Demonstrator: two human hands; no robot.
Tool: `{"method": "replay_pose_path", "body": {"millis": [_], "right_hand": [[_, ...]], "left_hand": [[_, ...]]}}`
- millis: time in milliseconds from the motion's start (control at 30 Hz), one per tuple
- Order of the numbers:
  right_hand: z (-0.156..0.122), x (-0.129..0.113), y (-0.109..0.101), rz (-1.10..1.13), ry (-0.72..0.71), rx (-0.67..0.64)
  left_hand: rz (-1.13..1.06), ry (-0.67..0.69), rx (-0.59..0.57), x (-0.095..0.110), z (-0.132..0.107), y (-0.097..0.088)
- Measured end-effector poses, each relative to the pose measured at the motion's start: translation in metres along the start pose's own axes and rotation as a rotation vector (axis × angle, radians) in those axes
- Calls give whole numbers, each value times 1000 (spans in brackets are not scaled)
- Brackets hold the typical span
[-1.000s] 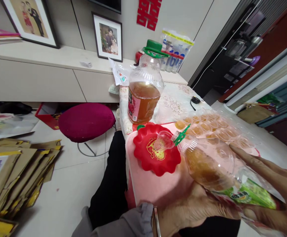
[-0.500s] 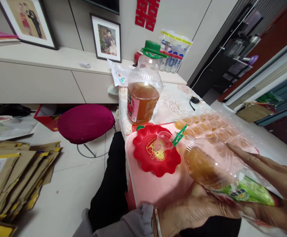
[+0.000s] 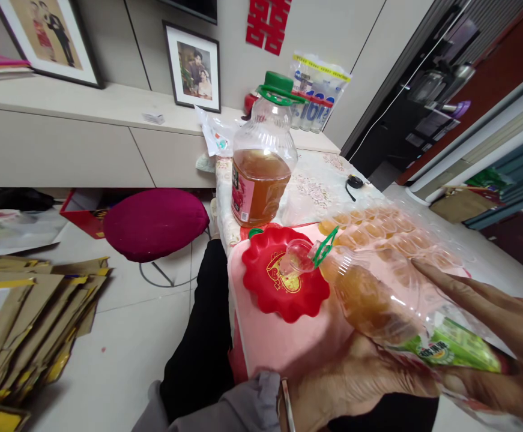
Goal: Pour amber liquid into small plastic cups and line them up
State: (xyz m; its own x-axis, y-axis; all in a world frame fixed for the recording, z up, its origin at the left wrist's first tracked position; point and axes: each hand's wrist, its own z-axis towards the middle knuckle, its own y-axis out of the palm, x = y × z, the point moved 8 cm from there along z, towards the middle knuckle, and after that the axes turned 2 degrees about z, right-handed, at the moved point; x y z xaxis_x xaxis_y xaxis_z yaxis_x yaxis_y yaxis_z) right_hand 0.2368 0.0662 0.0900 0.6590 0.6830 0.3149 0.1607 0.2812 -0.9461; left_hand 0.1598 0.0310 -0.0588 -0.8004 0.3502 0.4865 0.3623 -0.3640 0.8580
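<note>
Both hands support a large clear plastic bottle [image 3: 378, 300] of amber juice, tilted over the pink mat. My left hand [image 3: 355, 378] is wrapped around its underside. My right hand [image 3: 490, 324] grips it from the other side, fingers stretched along the bottle wall. A green ring [image 3: 326, 246] hangs at its open neck, which meets the rim of a small clear cup [image 3: 297, 256]. That cup is in the red scalloped plate [image 3: 261, 294]. Whether juice is flowing I cannot make out. Rows of small cups [image 3: 378, 228] with amber juice stand beyond the bottle.
A big juice jug [image 3: 261, 186] with a green cap stands upright behind the plate. A tape measure [image 3: 355, 182] lies on the far tablecloth. Left are a magenta stool [image 3: 155, 225] and flattened cardboard boxes [image 3: 31, 318]. A low cabinet [image 3: 63, 144] runs along the wall.
The bottle's neck and green ring have shifted very slightly left toward the small cup. Both hands keep the same hold.
</note>
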Motion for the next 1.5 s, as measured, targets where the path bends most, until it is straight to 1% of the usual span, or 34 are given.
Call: {"method": "replay_pose_path", "body": {"millis": [167, 267, 433, 600, 900, 1033, 1233, 1500], "right_hand": [[-3, 3, 3, -39, -1, -30], [-3, 3, 2, -45, -16, -31], [-2, 2, -1, -67, -45, -4], [-6, 6, 0, -52, -30, -20], [-7, 5, -1, -27, -24, -8], [-6, 8, 1, -29, -5, -30], [-2, 6, -3, -30, -16, -20], [0, 6, 0, -29, -14, -36]], "left_hand": [[3, -21, 32, -19, 2, -9], [2, -19, 31, -23, 3, -9], [-8, -45, 43, -20, 1, -8], [-17, -34, 61, -15, 1, -6], [-88, -39, 26, -8, -1, -1], [-92, -40, 39, -8, -2, -3], [-87, -31, 41, -9, -2, -2], [-55, -32, 54, -14, 0, -6]]}}
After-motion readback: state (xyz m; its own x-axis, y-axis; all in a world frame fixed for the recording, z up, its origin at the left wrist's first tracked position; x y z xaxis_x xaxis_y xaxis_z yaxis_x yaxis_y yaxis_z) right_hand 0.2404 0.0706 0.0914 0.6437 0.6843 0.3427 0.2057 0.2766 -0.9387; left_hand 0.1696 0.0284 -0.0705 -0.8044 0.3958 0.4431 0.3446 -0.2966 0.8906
